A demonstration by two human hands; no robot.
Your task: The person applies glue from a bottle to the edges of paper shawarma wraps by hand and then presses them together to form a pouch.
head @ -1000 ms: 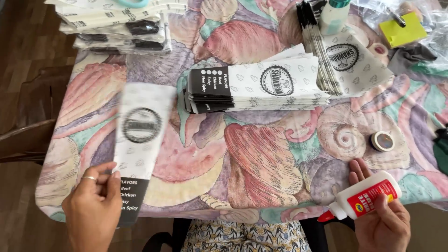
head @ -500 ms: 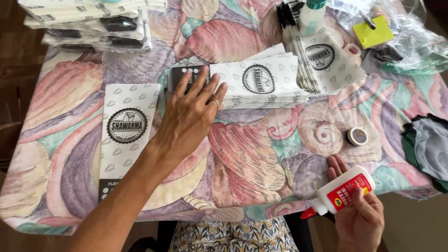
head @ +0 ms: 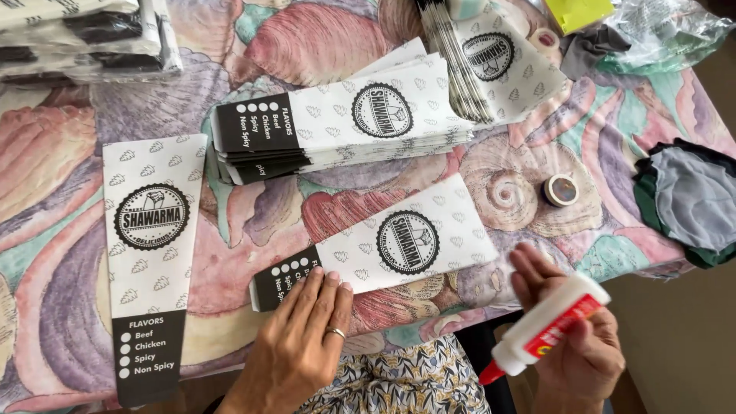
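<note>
At the near edge of the table (head: 54, 253), which is covered in a shell-patterned cloth, the left hand (head: 300, 346) lies flat with fingers spread. Its fingertips press on the black end of a paper sleeve (head: 376, 243) and grasp nothing. The sleeve's long axis slants from that black end, near the person, up and away toward the right, so its white printed length runs off to the right of the left hand. The right hand (head: 576, 345) hangs just past the near edge and is clenched around a white glue bottle (head: 548, 326). The bottle's red nozzle points down and to the left, off the table. The right hand is the nearer one to the sleeve's white far end but is not touching it.

Toward the left edge, a second sleeve (head: 150, 264) lies lengthwise with its black end nearest the person. Further back, in the middle, sits a stack of sleeves (head: 337, 126). A small tape roll (head: 561, 189) lies to the right, and dark folded cloth (head: 690, 199) rests at the right edge. Another bundle of sleeves (head: 77, 34) occupies the far left corner.
</note>
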